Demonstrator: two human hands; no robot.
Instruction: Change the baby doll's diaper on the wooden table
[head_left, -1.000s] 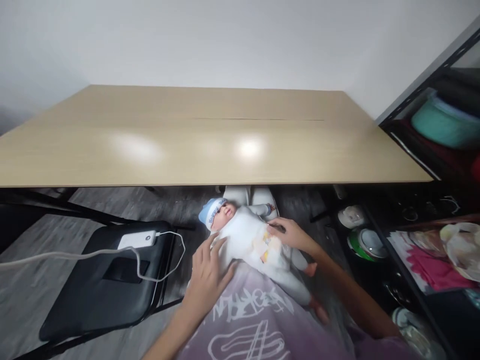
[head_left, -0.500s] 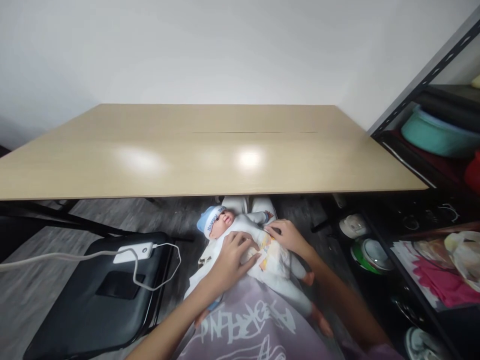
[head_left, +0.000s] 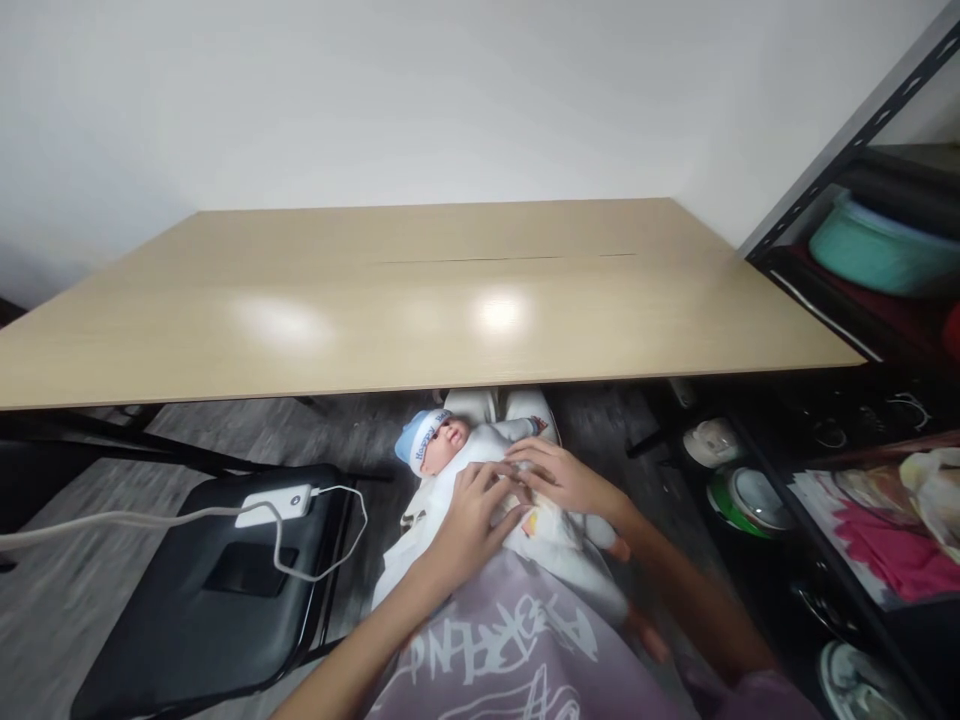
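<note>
Now brings right hand [head_left: 564,481] beside left hand [head_left: 474,508] over midsection of baby doll [head_left: 480,446], concentrating handling there with bent fingers, cannot tell whether gripping.

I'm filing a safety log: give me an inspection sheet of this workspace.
Surface: pale wood-look tabletop with bright reflections.
Handled things: doll in white clothes and a blue-and-white hat, against the purple shirt; yellow-marked, diaper-like garment at its hips.
Clutter: white device and dark flat object on the black chair.
Fingers: left fingers and right fingers close together at the doll's middle; exact grip unclear.
Cables: white cable, plugged into the device, loops over the chair and runs out of view at left.
Surroundings: pale wall behind; shelving at right with a teal basin and pink item.
</note>
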